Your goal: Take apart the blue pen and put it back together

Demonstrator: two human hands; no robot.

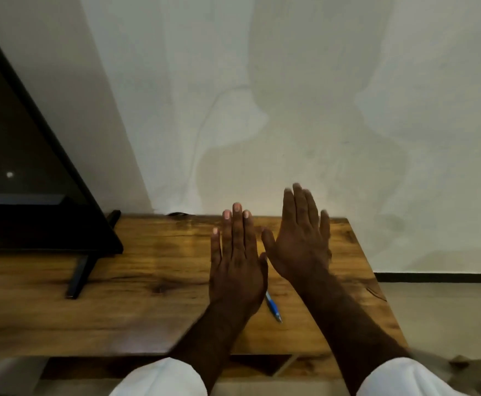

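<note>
The blue pen (273, 307) lies on the wooden table (148, 281), partly hidden under my left hand; only its blue lower part and tip show. My left hand (236, 261) hovers flat above the table, palm down, fingers straight and close together, holding nothing. My right hand (299, 241) is raised beside it to the right, also flat with fingers extended, slightly blurred, holding nothing. The pen sits between my two forearms, just right of the left wrist.
A black monitor (28, 167) on a thin black stand (79, 275) occupies the table's left side. A pale wall rises behind the table. The table's right edge drops off to a light floor (447, 310).
</note>
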